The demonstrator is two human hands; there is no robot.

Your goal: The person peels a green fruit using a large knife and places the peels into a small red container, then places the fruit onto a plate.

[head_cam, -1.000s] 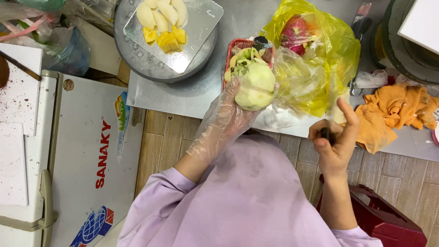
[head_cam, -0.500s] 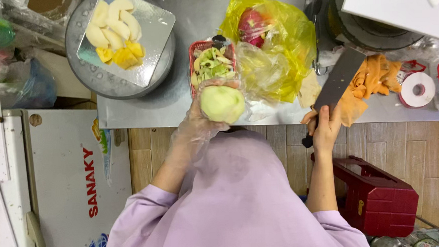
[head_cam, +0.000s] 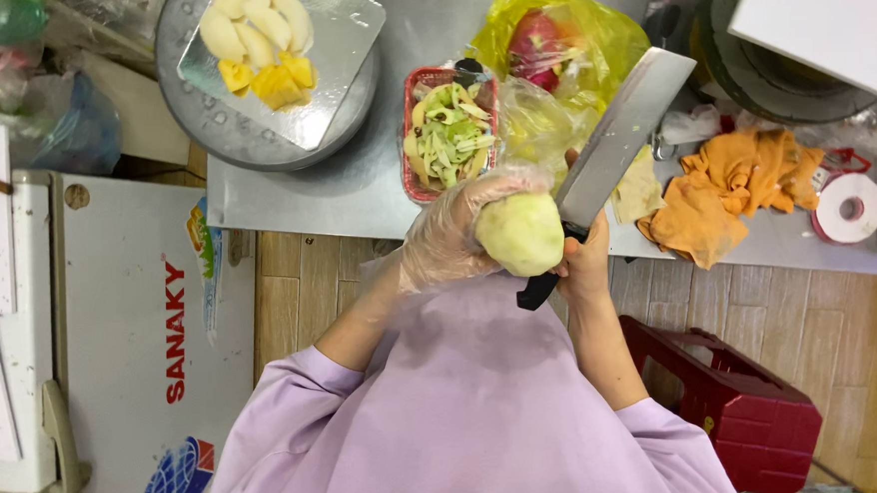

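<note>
My left hand [head_cam: 455,236], in a clear plastic glove, holds a peeled pale green fruit [head_cam: 521,234] in front of my chest. My right hand [head_cam: 581,259] grips the black handle of a broad cleaver [head_cam: 621,139]; its blade rests against the fruit's right side and points up to the right. Just beyond my hands a red tray of green and yellow peelings [head_cam: 447,131] sits on the steel counter [head_cam: 345,186].
A round steel tray with a metal sheet of cut pale and yellow fruit pieces [head_cam: 268,45] is at the upper left. A yellow bag with red fruit [head_cam: 557,35], orange cloths [head_cam: 735,186] and a tape roll [head_cam: 850,208] lie to the right. A red stool [head_cam: 737,401] stands below, a white chest freezer [head_cam: 114,344] at left.
My right hand has brought the cleaver from out at the right in against the fruit. My left hand has lowered the fruit toward my chest.
</note>
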